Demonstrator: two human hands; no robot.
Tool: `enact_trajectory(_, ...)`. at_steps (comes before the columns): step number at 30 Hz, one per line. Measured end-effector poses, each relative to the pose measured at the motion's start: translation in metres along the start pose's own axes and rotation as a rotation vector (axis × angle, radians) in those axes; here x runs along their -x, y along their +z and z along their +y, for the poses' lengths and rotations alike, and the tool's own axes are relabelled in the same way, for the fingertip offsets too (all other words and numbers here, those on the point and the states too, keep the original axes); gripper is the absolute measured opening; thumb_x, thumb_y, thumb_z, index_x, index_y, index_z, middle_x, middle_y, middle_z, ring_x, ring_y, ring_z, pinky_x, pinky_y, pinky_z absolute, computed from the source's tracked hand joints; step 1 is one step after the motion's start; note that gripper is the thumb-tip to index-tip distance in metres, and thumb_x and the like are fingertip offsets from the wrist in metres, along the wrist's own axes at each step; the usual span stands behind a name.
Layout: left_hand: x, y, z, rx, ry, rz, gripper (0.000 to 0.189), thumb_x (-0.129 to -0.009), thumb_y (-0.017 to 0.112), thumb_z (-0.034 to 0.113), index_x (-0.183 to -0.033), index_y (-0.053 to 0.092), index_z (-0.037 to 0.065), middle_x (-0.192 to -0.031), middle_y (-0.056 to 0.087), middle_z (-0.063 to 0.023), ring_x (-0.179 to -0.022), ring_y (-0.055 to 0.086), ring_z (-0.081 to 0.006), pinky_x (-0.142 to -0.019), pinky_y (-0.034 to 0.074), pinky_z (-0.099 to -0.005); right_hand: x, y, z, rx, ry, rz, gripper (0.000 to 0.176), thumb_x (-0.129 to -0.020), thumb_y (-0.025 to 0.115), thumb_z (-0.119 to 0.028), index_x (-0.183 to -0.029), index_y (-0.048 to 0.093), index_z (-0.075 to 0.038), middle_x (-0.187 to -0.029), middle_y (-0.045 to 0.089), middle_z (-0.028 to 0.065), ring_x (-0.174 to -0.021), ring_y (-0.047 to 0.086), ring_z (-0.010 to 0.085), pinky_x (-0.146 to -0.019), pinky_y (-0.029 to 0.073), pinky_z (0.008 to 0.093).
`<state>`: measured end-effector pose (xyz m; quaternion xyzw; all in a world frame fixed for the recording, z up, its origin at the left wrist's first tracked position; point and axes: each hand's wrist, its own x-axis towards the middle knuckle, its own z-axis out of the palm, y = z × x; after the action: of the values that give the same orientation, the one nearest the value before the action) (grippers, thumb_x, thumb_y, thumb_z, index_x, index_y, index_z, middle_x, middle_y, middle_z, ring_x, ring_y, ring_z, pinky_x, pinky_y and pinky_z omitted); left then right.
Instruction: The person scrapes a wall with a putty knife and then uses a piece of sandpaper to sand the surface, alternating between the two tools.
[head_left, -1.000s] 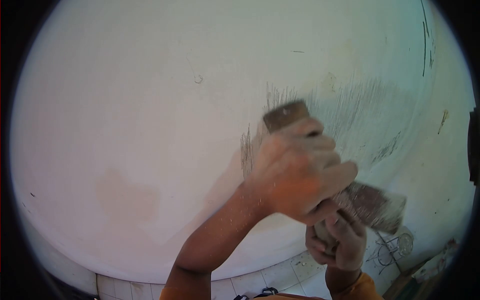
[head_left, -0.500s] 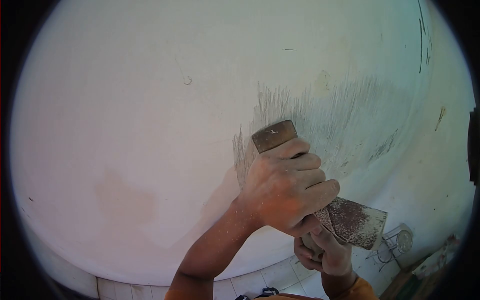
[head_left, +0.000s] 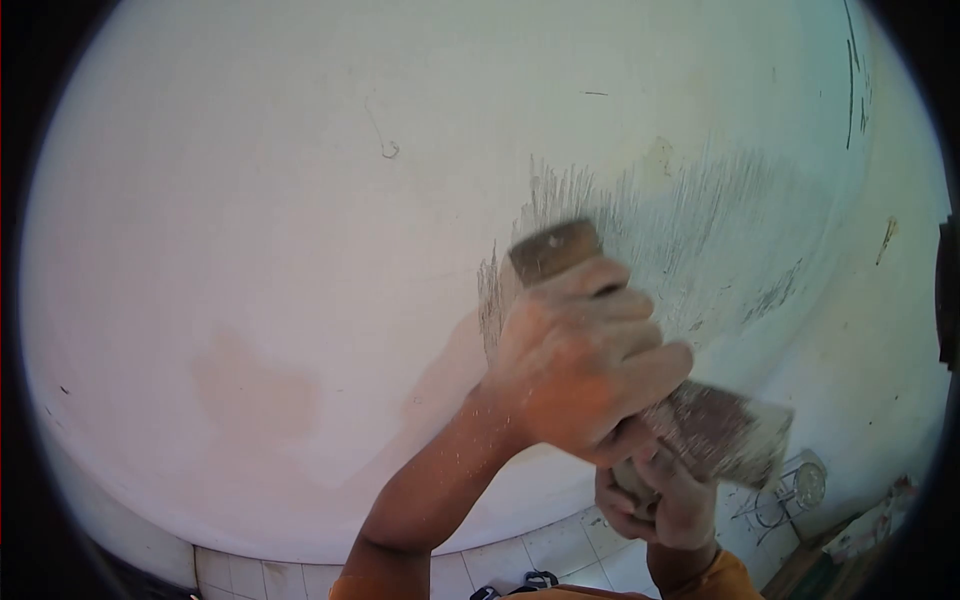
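My left hand [head_left: 580, 365] is closed, its back toward me, around a brown block-like piece [head_left: 555, 250] whose end sticks out above the fingers, close against the pale wall [head_left: 250, 220]. Just below it, my right hand [head_left: 670, 505] has its fingers curled round a greyish handle-like part. From between the hands a flat scraper-like piece [head_left: 725, 430], brown with a whitish crust, widens to the right; motion blurs it. Its join to the greyish part is hidden. Dark vertical scratches [head_left: 700, 205] cover the wall above and right of my hands.
Pale floor tiles [head_left: 530, 550] run along the wall's foot. A round-topped wire stand [head_left: 803, 487] is at the lower right, near wooden boards [head_left: 800, 565] with a crumpled light-coloured item [head_left: 870, 525]. Dark footwear [head_left: 540, 580] shows below me.
Both hands have moved slightly up with what they hold, and are now blurred. My view has shifted a little, so the wall marks sit slightly further right and higher.
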<state>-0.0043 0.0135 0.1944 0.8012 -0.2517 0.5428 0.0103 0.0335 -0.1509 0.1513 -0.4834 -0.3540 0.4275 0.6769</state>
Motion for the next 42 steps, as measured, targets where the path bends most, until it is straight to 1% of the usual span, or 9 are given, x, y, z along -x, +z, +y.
enact_trajectory(3, 0.002, 0.002, -0.001, 0.032, 0.029, 0.036, 0.025, -0.050, 0.059, 0.031, -0.065, 0.052, 0.012, -0.050, 0.037, 0.0017, -0.052, 0.046, -0.0170, -0.064, 0.040, -0.0312, 0.007, 0.000, 0.011, 0.057, -0.037, 0.070, 0.041, -0.094, 0.044, -0.039, -0.101, 0.045, 0.002, -0.053, 0.040, 0.0056, -0.032, 0.028, 0.0082, -0.029, 0.018, 0.0218)
enact_trajectory(6, -0.003, 0.000, -0.005, 0.040, 0.035, 0.061, 0.026, -0.050, 0.059, 0.030, -0.067, 0.054, 0.012, -0.050, 0.037, 0.0019, -0.051, 0.045, -0.0170, -0.064, 0.041, -0.0316, 0.004, -0.004, 0.003, 0.000, -0.028, 0.007, 0.039, -0.094, 0.045, -0.040, -0.103, 0.043, -0.002, -0.053, 0.040, 0.0051, -0.032, 0.028, 0.0084, -0.029, 0.018, 0.0215)
enact_trajectory(21, 0.004, 0.000, -0.001, 0.027, 0.010, 0.046, 0.025, -0.047, 0.059, 0.028, -0.064, 0.052, 0.012, -0.050, 0.040, 0.0018, -0.051, 0.046, -0.0169, -0.064, 0.041, -0.0311, 0.004, 0.001, 0.010, -0.064, -0.035, 0.021, 0.038, -0.094, 0.045, -0.034, -0.098, 0.045, 0.003, -0.054, 0.041, 0.0063, -0.033, 0.029, 0.0079, -0.029, 0.018, 0.0199)
enact_trajectory(25, -0.012, -0.009, -0.006, -0.007, 0.001, 0.016, 0.024, -0.046, 0.059, 0.027, -0.063, 0.051, 0.012, -0.050, 0.038, 0.0017, -0.052, 0.047, -0.0163, -0.065, 0.042, -0.0302, -0.001, 0.006, -0.004, -0.033, -0.115, 0.062, 0.039, -0.094, 0.045, -0.035, -0.097, 0.045, 0.003, -0.054, 0.041, 0.0068, -0.034, 0.031, 0.0082, -0.029, 0.019, 0.0210)
enact_trajectory(28, 0.009, 0.000, 0.000, 0.020, -0.027, -0.021, 0.023, -0.046, 0.059, 0.026, -0.062, 0.050, 0.012, -0.050, 0.038, 0.0016, -0.052, 0.047, -0.0166, -0.066, 0.042, -0.0301, 0.002, -0.009, 0.013, -0.021, 0.041, -0.074, 0.036, -0.094, 0.045, -0.033, -0.100, 0.046, 0.003, -0.054, 0.042, 0.0083, -0.034, 0.031, 0.0083, -0.028, 0.020, 0.0216)
enact_trajectory(29, 0.011, 0.006, -0.002, 0.020, 0.004, 0.037, 0.025, -0.047, 0.059, 0.029, -0.059, 0.050, 0.009, -0.049, 0.037, 0.0016, -0.046, 0.043, -0.0172, -0.056, 0.037, -0.0330, 0.000, -0.007, 0.016, -0.046, 0.006, -0.008, 0.035, -0.094, 0.046, -0.033, -0.102, 0.047, 0.001, -0.055, 0.042, 0.0088, -0.034, 0.031, 0.0088, -0.028, 0.021, 0.0217)
enact_trajectory(30, 0.006, 0.003, -0.004, 0.014, 0.030, 0.028, 0.025, -0.048, 0.059, 0.030, -0.060, 0.050, 0.009, -0.049, 0.037, 0.0015, -0.046, 0.043, -0.0175, -0.056, 0.037, -0.0332, -0.003, -0.005, 0.018, -0.068, -0.031, 0.057, 0.035, -0.093, 0.046, -0.033, -0.103, 0.047, 0.000, -0.055, 0.042, 0.0093, -0.033, 0.031, 0.0093, -0.028, 0.022, 0.0218)
enact_trajectory(38, -0.014, 0.000, -0.010, -0.030, 0.043, -0.005, 0.027, -0.051, 0.060, 0.031, -0.065, 0.053, 0.009, -0.050, 0.037, 0.0012, -0.046, 0.042, -0.0184, -0.059, 0.037, -0.0320, -0.004, -0.013, -0.026, 0.081, 0.105, -0.070, 0.036, -0.095, 0.044, -0.030, -0.114, 0.043, 0.001, -0.058, 0.044, 0.0118, -0.034, 0.031, 0.0100, -0.029, 0.023, 0.0214)
enact_trajectory(42, -0.034, -0.005, -0.015, -0.036, 0.052, 0.064, 0.026, -0.048, 0.059, 0.028, -0.065, 0.053, 0.009, -0.049, 0.036, 0.0016, -0.045, 0.042, -0.0179, -0.059, 0.037, -0.0316, -0.003, -0.013, -0.037, 0.026, 0.022, -0.058, 0.037, -0.095, 0.044, -0.029, -0.116, 0.043, 0.001, -0.057, 0.042, 0.0107, -0.034, 0.031, 0.0102, -0.028, 0.023, 0.0213)
